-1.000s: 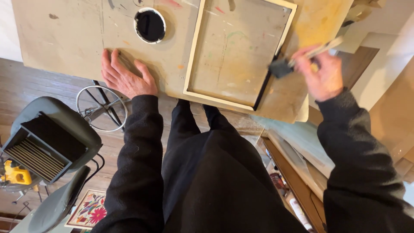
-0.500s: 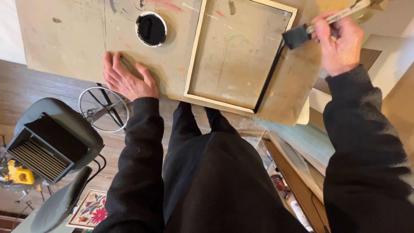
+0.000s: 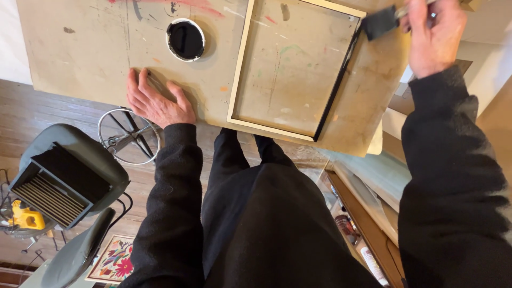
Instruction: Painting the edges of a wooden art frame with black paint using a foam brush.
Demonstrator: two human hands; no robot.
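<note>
My left hand (image 3: 154, 98) lies flat, fingers spread, on the paint-stained tan board (image 3: 80, 58) near its front edge, below a round tub of black paint (image 3: 185, 39). My right hand (image 3: 433, 33) grips a black foam brush (image 3: 380, 22) by its pale handle. The foam head sits at the far right corner of a pale wooden frame (image 3: 239, 80) lying on the board. The frame's right side (image 3: 333, 88) is painted black; its other sides are bare wood.
A chair (image 3: 69, 176) below left carries a black slotted box. A round wire stool base (image 3: 129, 136) stands on the wooden floor. A yellow tool (image 3: 24, 217) lies far left. Shelves with tubes and jars (image 3: 354, 234) sit at lower right.
My right hand has carried the brush up along the frame's right side, from its near end to the far right corner. My left hand has stayed flat on the board.
</note>
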